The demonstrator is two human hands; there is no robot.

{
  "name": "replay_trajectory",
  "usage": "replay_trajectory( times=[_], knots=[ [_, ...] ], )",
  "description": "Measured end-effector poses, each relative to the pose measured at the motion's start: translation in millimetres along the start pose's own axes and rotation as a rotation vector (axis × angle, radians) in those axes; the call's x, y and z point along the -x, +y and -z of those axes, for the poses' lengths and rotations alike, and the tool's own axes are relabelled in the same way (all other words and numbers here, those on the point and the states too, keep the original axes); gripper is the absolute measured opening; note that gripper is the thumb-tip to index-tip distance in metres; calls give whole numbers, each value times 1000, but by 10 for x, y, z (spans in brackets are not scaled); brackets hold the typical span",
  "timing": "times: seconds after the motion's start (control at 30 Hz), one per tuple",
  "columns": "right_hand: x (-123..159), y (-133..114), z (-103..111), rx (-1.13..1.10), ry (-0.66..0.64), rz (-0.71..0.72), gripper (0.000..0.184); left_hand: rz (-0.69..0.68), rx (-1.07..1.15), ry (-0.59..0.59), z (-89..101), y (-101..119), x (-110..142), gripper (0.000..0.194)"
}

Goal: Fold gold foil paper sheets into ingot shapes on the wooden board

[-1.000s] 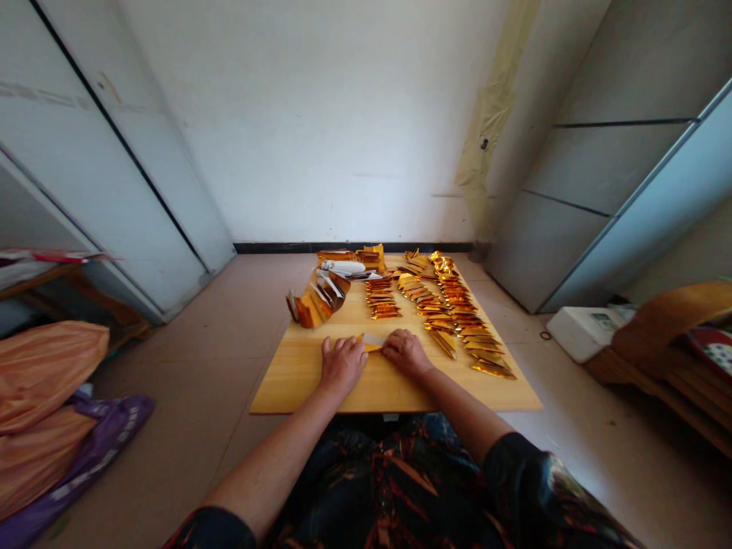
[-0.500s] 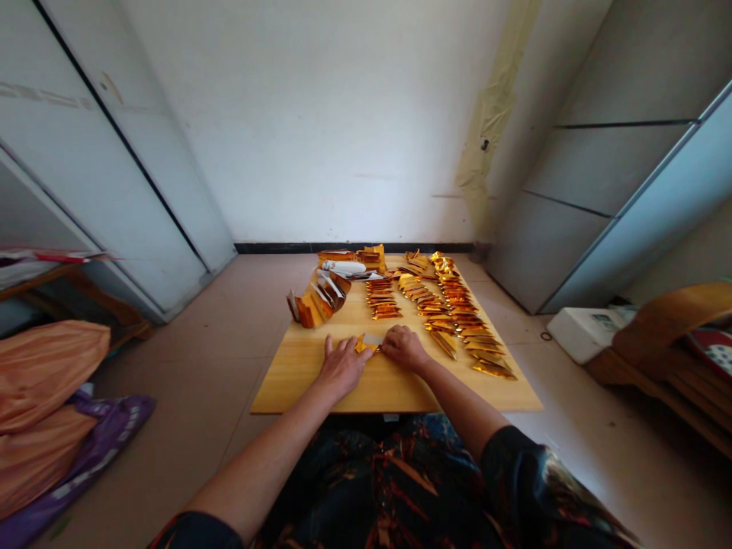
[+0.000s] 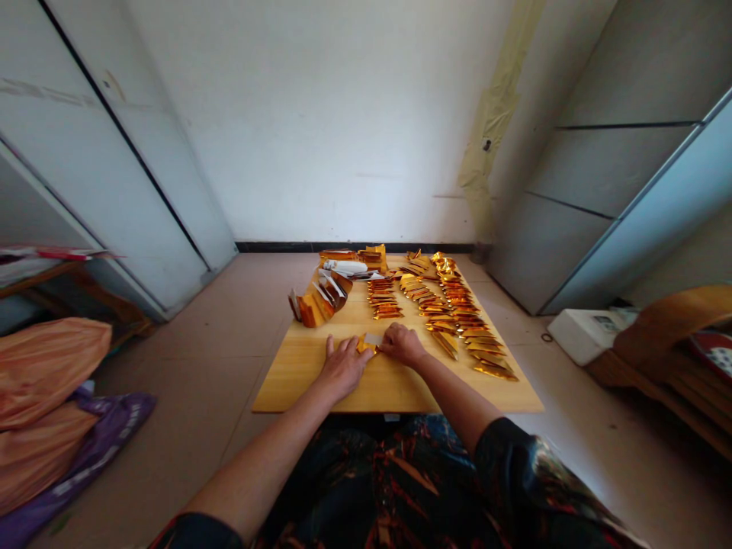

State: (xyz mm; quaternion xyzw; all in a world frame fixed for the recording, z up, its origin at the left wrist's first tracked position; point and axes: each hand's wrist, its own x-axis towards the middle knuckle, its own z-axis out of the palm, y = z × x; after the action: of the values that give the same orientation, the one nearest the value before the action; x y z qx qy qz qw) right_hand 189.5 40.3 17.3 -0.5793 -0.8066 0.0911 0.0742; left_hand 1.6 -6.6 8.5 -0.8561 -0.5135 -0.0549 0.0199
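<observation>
A small piece of gold foil paper (image 3: pixel 367 342), partly folded and with a pale side showing, lies on the wooden board between my hands. My left hand (image 3: pixel 343 369) rests on its left end, fingers spread and the thumb close to the near edge. At the opposite end, my right hand (image 3: pixel 403 345) has its fingers curled down and pinches the paper. Beyond my hands stands a short row of folded gold foil pieces (image 3: pixel 384 297). Longer rows of folded gold pieces (image 3: pixel 463 305) run along the right side of the board.
Loose gold sheets (image 3: pixel 316 309) with white backs fan out at the board's far left, near a white packet (image 3: pixel 345 267). Orange and purple bags (image 3: pixel 51 374) lie on the floor at left. A white box (image 3: pixel 580 333) and wooden furniture (image 3: pixel 663 343) are at right.
The paper between my hands has changed from a narrow pointed shape to a more folded, shorter one. My left hand has flattened slightly, and my right hand has shifted a little within its grip.
</observation>
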Motion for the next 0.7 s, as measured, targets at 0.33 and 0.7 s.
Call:
replay_trajectory(
  times=[0.33, 0.7],
  knots=[
    [-53, 24, -12, -2, -42, -13, 21, 8, 25, 7, -36, 0, -1, 46],
    [-40, -13, 8, 6, -26, -21, 18, 37, 35, -20, -20, 35, -3, 41]
  ],
)
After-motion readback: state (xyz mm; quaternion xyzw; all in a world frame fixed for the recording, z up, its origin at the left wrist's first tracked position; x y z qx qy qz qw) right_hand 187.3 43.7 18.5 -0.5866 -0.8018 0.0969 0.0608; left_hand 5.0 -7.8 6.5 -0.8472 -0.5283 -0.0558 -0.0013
